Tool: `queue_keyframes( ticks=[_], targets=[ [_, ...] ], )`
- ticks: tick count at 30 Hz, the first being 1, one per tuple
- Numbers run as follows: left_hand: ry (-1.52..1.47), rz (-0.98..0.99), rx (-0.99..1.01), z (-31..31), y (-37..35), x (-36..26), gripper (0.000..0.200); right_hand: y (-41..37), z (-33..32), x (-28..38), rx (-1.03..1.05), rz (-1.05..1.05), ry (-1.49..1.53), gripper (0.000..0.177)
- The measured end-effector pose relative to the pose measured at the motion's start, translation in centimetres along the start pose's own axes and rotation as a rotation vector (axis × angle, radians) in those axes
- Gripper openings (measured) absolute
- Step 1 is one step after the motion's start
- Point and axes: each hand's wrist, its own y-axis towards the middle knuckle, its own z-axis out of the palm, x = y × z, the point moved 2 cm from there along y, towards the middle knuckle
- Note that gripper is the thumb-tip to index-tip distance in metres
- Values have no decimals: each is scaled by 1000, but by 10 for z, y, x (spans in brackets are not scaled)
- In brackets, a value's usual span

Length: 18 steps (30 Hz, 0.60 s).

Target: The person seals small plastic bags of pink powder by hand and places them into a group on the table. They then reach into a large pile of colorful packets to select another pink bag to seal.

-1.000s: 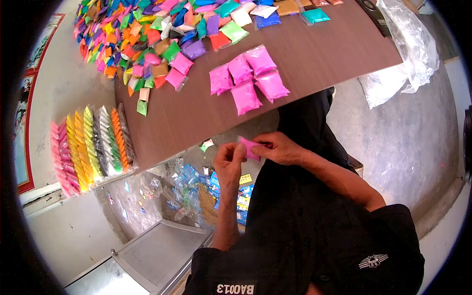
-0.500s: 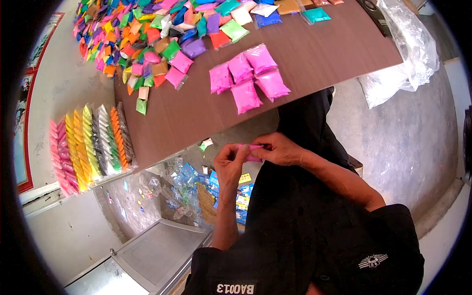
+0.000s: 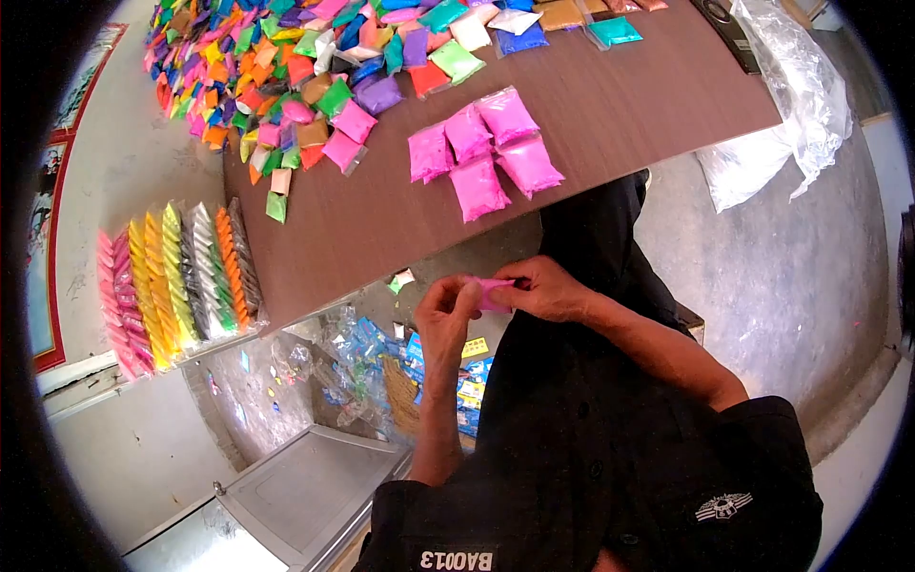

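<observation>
Just off the table's front edge, over my lap, a small pink packet is pinched between both hands. Its left end is in the fingers and thumb of my left hand. The fingertips of my right hand grip the other end, and part of the packet is hidden behind the fingers. Beyond the hands, on the brown table, several plump pink packets lie grouped close together near the edge.
A large heap of small coloured packets covers the table's far left. Long bags of twisted coloured strands stand at its left end. A clear plastic bag hangs at the right corner. Wrappers and blue printed packaging lie below.
Both hands stay in nearly the same place, still pinching the pink packet. A little more of the packet shows between the fingers. Things on the table have not moved.
</observation>
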Motion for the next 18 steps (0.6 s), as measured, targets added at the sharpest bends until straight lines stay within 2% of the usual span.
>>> queue_keyframes(
  ticks=[2,5,8,12,18],
  targets=[
    [125,-43,82,-1,-2,-1,24,2,0,-8,-17,-45,16,28],
    [-8,23,76,2,-2,6,21,2,0,-7,-37,-100,-2,28],
    [60,67,115,-4,-2,7,22,2,2,-3,-29,-105,-24,27],
    [87,82,95,-8,-3,3,23,3,5,0,8,-78,79,27],
    [51,18,47,-4,-8,1,21,1,6,-2,-47,-121,9,23]
  ],
)
